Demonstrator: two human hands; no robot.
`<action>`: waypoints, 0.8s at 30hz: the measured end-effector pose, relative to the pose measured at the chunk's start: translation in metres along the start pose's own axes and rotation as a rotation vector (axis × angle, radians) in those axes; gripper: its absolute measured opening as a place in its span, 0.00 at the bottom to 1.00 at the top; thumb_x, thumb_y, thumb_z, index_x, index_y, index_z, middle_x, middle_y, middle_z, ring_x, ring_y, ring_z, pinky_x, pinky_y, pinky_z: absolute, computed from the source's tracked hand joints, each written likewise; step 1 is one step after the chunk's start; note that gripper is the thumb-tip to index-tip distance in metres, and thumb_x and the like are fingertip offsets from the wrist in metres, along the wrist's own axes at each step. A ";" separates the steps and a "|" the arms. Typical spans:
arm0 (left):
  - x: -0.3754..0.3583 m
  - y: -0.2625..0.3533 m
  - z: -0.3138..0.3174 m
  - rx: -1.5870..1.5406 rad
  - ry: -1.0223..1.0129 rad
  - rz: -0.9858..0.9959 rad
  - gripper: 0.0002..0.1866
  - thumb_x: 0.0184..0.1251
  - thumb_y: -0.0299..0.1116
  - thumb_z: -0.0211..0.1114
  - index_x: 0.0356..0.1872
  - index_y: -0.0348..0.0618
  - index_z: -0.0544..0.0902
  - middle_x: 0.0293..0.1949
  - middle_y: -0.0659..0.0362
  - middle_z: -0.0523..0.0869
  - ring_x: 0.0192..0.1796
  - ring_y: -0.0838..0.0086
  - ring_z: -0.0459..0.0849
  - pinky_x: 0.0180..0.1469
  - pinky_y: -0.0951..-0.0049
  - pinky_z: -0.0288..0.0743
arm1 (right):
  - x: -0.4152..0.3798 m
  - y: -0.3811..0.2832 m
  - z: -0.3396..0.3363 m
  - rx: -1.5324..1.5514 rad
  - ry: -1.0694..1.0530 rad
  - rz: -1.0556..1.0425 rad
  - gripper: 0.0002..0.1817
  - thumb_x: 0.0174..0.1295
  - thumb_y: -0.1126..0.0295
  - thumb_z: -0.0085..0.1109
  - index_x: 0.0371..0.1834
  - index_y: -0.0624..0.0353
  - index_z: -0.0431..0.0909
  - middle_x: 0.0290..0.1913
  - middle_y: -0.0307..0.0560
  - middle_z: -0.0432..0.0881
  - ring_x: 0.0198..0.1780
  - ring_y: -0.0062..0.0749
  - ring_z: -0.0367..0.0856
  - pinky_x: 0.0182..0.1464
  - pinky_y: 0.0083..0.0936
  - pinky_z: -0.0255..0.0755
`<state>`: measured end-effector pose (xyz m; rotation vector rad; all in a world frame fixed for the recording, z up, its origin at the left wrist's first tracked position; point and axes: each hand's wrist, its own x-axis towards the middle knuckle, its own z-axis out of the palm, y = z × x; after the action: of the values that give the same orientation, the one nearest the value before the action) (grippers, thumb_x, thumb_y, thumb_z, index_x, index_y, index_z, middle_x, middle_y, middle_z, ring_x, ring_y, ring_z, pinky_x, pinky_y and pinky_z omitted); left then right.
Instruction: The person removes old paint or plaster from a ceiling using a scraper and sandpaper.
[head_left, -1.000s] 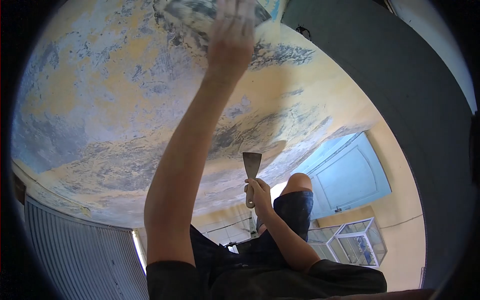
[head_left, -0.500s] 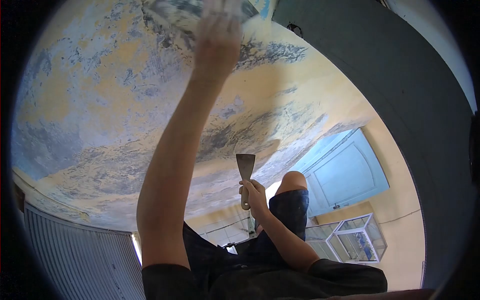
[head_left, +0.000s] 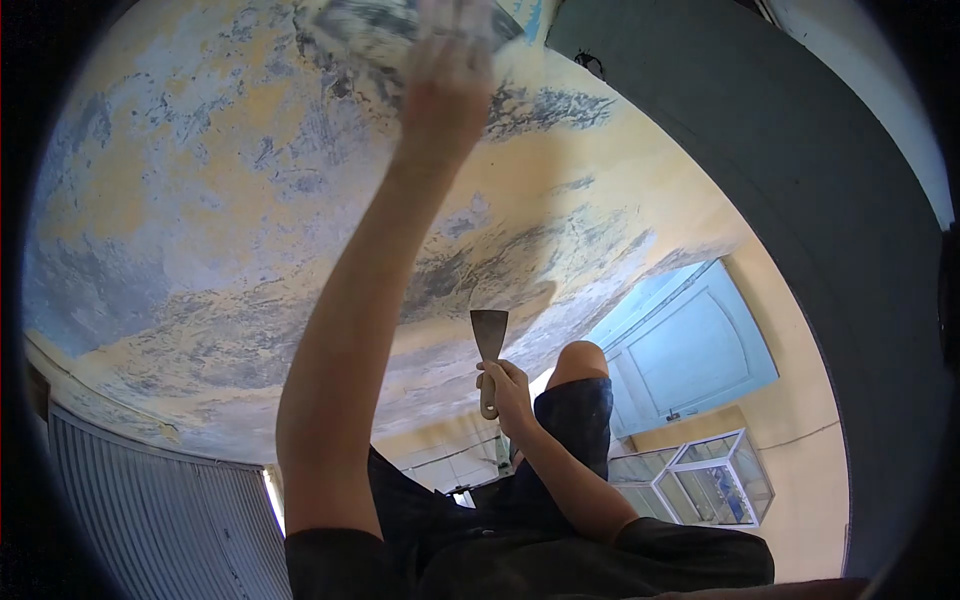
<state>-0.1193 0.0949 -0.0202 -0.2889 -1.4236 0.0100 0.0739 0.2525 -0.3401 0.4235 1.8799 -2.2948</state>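
My left hand, blurred and whitish over the fingers, is at the top of the view against the patchy wall. It holds a wide, flat, grey-smeared plastering blade, whose corners stick out on both sides of the hand; the grip itself is partly out of frame. Lower down, my right hand is closed round the pale handle of a putty knife. This knife's metal blade points up, apart from the wall.
Beside the wall runs a dark grey beam-like band on the right. A light blue door and a glass display cabinet are farther right. A ribbed metal shutter stands at lower left. My bent knee is near my right hand.
My left hand and the wide blade have shifted slightly right and down across the wall. The right hand with the putty knife has hardly moved.
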 end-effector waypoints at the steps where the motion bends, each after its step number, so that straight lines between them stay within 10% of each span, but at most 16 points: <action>1: -0.001 0.006 0.001 -0.065 0.048 0.029 0.16 0.66 0.26 0.60 0.53 0.32 0.80 0.61 0.46 0.79 0.67 0.58 0.76 0.73 0.57 0.67 | -0.002 -0.001 0.001 -0.003 0.001 0.003 0.15 0.71 0.62 0.56 0.43 0.65 0.81 0.28 0.41 0.79 0.25 0.19 0.71 0.26 0.18 0.64; 4: -0.003 0.006 -0.012 -0.231 -0.041 0.050 0.24 0.68 0.24 0.58 0.65 0.28 0.72 0.71 0.45 0.70 0.76 0.52 0.63 0.77 0.51 0.59 | -0.001 -0.004 0.005 0.009 -0.025 -0.033 0.14 0.71 0.62 0.56 0.43 0.65 0.81 0.27 0.41 0.79 0.25 0.19 0.71 0.26 0.19 0.64; 24: 0.035 -0.040 -0.049 -0.064 -0.068 0.036 0.25 0.64 0.25 0.55 0.61 0.19 0.72 0.66 0.34 0.72 0.74 0.45 0.65 0.76 0.48 0.59 | 0.004 0.005 0.004 -0.010 -0.037 0.019 0.14 0.70 0.62 0.56 0.43 0.63 0.82 0.27 0.41 0.79 0.23 0.18 0.71 0.25 0.19 0.63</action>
<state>-0.0730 0.0531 0.0164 -0.3703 -1.4877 0.0037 0.0712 0.2474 -0.3457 0.3935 1.8614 -2.2645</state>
